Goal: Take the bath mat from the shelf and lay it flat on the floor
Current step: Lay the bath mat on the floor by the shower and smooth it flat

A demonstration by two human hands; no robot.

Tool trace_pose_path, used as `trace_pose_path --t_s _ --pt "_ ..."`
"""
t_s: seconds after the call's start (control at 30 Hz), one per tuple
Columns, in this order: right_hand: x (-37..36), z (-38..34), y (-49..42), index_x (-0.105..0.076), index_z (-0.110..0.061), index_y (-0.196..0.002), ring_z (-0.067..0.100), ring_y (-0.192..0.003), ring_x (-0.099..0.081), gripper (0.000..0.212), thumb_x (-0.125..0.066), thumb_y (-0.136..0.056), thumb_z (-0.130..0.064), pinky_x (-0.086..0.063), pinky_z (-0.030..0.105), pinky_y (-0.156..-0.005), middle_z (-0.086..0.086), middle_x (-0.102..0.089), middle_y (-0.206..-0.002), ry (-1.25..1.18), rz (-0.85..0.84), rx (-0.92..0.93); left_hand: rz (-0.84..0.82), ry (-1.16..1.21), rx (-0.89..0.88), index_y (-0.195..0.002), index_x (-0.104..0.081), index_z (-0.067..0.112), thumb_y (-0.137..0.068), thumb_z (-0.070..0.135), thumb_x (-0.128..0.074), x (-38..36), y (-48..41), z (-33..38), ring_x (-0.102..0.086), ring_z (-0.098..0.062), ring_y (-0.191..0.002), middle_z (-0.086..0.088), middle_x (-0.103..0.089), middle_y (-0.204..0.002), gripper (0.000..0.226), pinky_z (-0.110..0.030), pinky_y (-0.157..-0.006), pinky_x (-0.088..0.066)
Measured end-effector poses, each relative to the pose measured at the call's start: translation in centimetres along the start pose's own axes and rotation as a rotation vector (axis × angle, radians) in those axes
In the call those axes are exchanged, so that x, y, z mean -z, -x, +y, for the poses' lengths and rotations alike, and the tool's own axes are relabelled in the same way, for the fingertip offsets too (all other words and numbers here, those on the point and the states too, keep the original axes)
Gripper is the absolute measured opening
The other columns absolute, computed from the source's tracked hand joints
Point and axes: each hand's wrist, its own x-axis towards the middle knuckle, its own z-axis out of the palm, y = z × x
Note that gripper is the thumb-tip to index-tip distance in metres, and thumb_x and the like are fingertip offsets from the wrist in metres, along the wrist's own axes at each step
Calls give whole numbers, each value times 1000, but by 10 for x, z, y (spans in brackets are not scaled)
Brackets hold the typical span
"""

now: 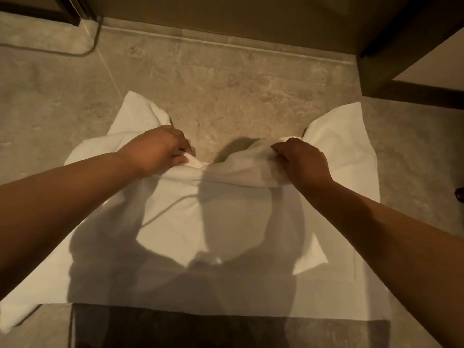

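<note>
A white bath mat lies spread over the beige stone floor, its near part flat and its far edge bunched and lifted. My left hand pinches the far edge left of centre. My right hand grips the same edge right of centre. Between the hands the edge sags into a fold. Both far corners, one on the left and one on the right, rest on the floor beyond my hands. My shadow falls across the middle of the mat.
A wall base runs along the top. Dark wooden furniture stands at the upper right, a dark frame at the upper left. A thin cable curves over the floor at the upper left. A dark strip lies below the mat's near edge.
</note>
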Motion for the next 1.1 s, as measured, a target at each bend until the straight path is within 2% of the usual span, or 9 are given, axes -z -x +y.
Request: trace_pose_path --t_s 0.13,0.23,0.37,0.43,0.5,0.6,0.67,0.83,1.1 --pt "3 2 0 -66 -24 -108 24 -88 -58 27 -49 -89 -17 -35 29 -64 3 -62 -93 -49 89 -8 137 11 44 -92 -71 8 -78 10 -72 8 0 1 -55 -31 -91 -12 -66 -89 14 -31 -76 -38" --pt "7 4 -1 -66 -32 -104 18 -79 -54 29 -48 -86 -17 -33 27 -62 -3 -59 -86 -101 180 -57 246 -26 122 -93 -69 4 -81 11 -68 16 -1 -3 -55 -37 -92 -17 -65 -92 14 -41 -80 -43" --pt "7 1 -5 -64 -31 -103 20 -81 -54 29 -47 -85 -14 -40 29 -64 -1 -59 -86 -117 243 -65 393 -22 258 -96 -67 3 -85 12 -62 21 -2 -13 -51 -38 -96 -17 -62 -94 14 -42 -81 -42" --pt "5 0 -6 -62 -27 -112 24 -92 -55 34 -48 -85 -11 -46 34 -71 3 -61 -97 -121 203 -46 360 -58 264 -105 -65 4 -86 11 -58 18 -1 -16 -49 -38 -103 -19 -61 -106 22 -45 -86 -43" --pt "-2 1 -4 -51 -18 -131 28 -113 -49 46 -53 -86 -12 -47 39 -87 9 -56 -121 -96 96 -24 297 -111 231 -123 -55 5 -86 16 -59 11 -1 -13 -42 -40 -117 -20 -53 -125 39 -49 -95 -39" --pt "-12 5 1 -28 -16 -145 30 -135 -29 65 -57 -88 -24 -32 38 -106 14 -34 -147 -67 -21 -70 41 -227 133 -145 -28 12 -92 36 -48 -6 1 -4 -19 -33 -140 -15 -23 -153 61 -49 -109 -24" --pt "-16 8 2 -17 -18 -148 33 -141 -16 74 -57 -88 -34 -22 41 -112 15 -22 -153 -43 -55 -110 -146 -278 163 -149 -10 20 -95 46 -32 -20 1 -2 -1 -26 -144 -7 -1 -158 64 -47 -113 -14" --pt "-21 19 1 -1 -21 -148 37 -142 2 90 -51 -84 -59 -18 54 -112 13 -1 -158 -14 -156 -255 -269 -272 286 -148 3 26 -92 58 -25 -25 1 -5 9 -24 -143 -2 12 -158 71 -49 -113 -10" --pt "-24 27 -6 8 -29 -147 39 -142 6 96 -44 -79 -72 -17 61 -109 5 12 -158 -3 -242 -266 -286 -320 331 -146 14 27 -81 73 -27 -25 -5 -13 18 -25 -142 0 22 -155 90 -56 -112 -8"
